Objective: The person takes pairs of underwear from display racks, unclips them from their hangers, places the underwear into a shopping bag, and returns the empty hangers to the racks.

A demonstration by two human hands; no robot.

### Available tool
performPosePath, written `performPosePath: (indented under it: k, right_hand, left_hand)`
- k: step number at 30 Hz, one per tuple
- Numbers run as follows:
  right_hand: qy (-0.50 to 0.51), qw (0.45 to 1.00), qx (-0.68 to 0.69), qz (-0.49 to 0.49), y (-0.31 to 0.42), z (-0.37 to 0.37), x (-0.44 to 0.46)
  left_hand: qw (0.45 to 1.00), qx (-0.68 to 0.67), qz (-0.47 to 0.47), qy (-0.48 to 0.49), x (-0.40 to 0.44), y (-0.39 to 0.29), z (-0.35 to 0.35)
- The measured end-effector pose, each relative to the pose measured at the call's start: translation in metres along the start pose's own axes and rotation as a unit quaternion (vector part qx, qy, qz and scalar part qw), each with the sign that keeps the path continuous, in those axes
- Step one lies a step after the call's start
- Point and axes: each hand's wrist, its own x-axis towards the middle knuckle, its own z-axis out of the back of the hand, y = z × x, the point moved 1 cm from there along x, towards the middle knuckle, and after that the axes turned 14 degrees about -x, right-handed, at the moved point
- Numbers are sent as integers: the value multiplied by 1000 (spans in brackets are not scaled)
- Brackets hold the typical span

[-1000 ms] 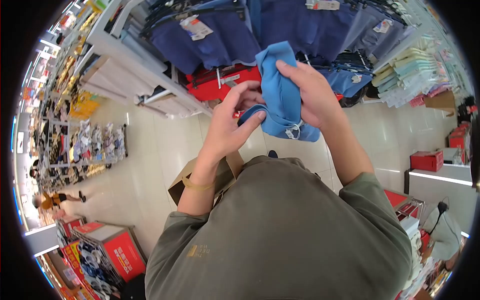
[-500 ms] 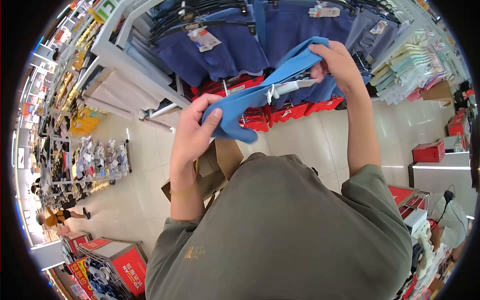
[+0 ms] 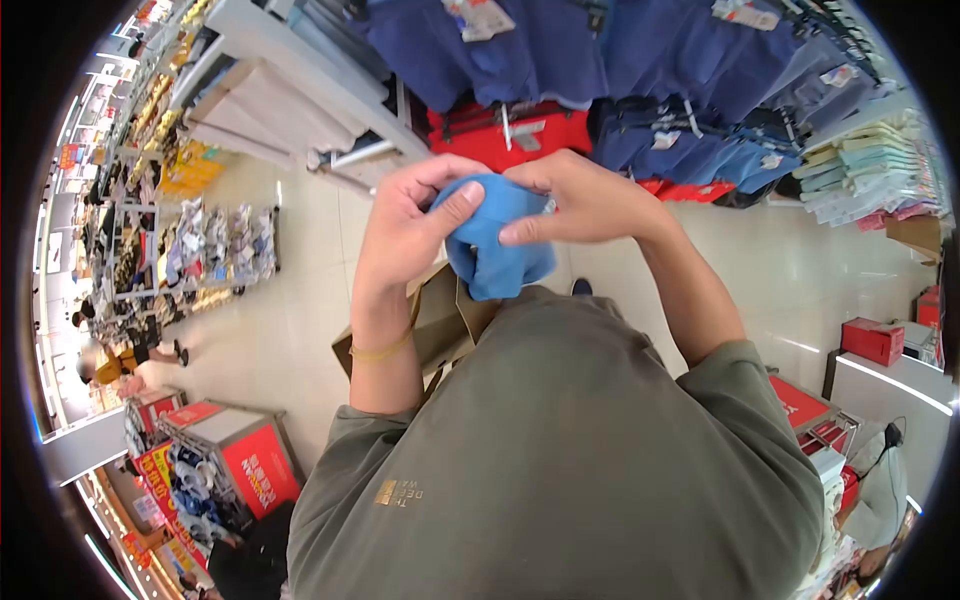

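Observation:
A light blue garment [image 3: 500, 225] is bunched up in front of my chest; its exact kind is hidden by the folds. My left hand [image 3: 415, 215] grips its left edge, with the thumb on top. From the other side, my right hand [image 3: 570, 200] pinches the upper right part between thumb and fingers. The lower folds hang loose beneath both hands. Under my left forearm is an open brown cardboard box [image 3: 425, 325].
Dark blue clothes [image 3: 560, 50] hang on a rack ahead, with red clothes [image 3: 540, 140] below. A white display frame [image 3: 300, 75] stands ahead left, pale clothes [image 3: 860, 165] at right. Red-sided bins [image 3: 255, 465] stand at lower left. A person [image 3: 120, 355] is far left.
The blue garment was stretched out between my hands and is now gathered up. My right hand has come down and left, close to my left hand. The view has shifted slightly.

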Motion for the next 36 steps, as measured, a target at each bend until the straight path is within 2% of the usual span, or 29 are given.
performPosePath:
  k: [2, 3, 4, 5, 9, 11, 15, 18, 21, 22, 25, 26, 27, 29, 31, 32, 36]
  right_hand:
    - [68, 990, 108, -51, -33, -20, 4]
    - [50, 977, 180, -102, -44, -25, -2]
    - [46, 964, 227, -132, -45, -27, -8]
    - [38, 950, 266, -160, -44, -22, -11]
    - [81, 946, 280, -140, -40, -26, -10]
    - [127, 950, 235, -162, -43, -29, -11]
    - [145, 962, 191, -134, -33, -23, -17]
    - [197, 953, 160, -166, -28, -5, -17]
    - [219, 944, 222, -109, -39, 6, -20]
    - [238, 949, 179, -107, -40, 15, -22]
    - [191, 941, 238, -148, -52, 16, -37]
    - [176, 953, 199, -145, -57, 17, -40]
    - [145, 950, 225, -159, -59, 15, -46]
    - [79, 941, 275, -183, -61, 13, -57]
    - [85, 913, 352, -187, -61, 15, -63]
    - [88, 896, 391, -189, -60, 15, -66]
    - [36, 887, 418, -193, -56, 13, -77]
  left_hand:
    - [997, -33, 0, -76, -8, 12, 18]
    - [992, -48, 0, -115, -13, 18, 24]
    - [991, -81, -33, -102, -15, 20, 26]
    - [990, -87, -27, -105, -15, 23, 25]
    - [990, -85, 4, -113, -22, 37, 13]
    - [989, -69, 26, -131, -24, 46, 15]
    - [984, -79, 0, -158, -30, 53, 25]
    - [975, -107, -24, -191, -28, 54, 28]
    - [964, -138, -56, -222, -23, 57, 35]
    - [958, -146, -65, -237, -22, 54, 34]
    - [951, -176, -65, -245, -23, 55, 45]
    - [951, -183, -57, -243, -25, 56, 50]
    - [950, -190, -50, -241, -25, 55, 53]
    - [970, -164, -18, -179, -29, 48, 50]
    - [989, -114, -19, -95, -31, 45, 46]
    - [990, -106, 18, -88, -33, 42, 44]
    - [990, -91, 2, -110, -33, 49, 48]
